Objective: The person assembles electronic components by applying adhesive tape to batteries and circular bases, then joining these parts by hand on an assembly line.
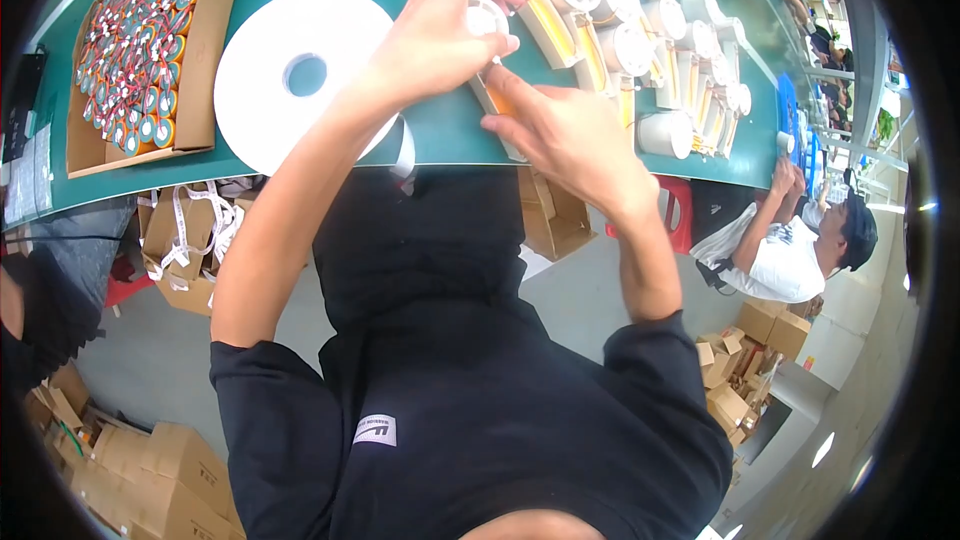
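Note:
My left hand (pixel 425 45) is curled around the round white head of a white unit (pixel 485 12) with a yellowish flat panel on its body. Below it, my right hand (pixel 580 140) has its thumb and fingers on the body of the same unit, hiding most of it. The unit is over the front part of the green table (pixel 440 140). Several similar white units (pixel 627 48) lie in rows just beyond and right of my hands. Left of my left forearm lies a large white roll of tape (pixel 255 50), its loose end hanging over the table edge.
A cardboard box (pixel 228 30) of small wired cylinders with orange sides stands at the far left. Under the table are an open carton (pixel 555 220) and a box with white strips (pixel 185 240). A co-worker in a white shirt (pixel 785 260) sits at the right.

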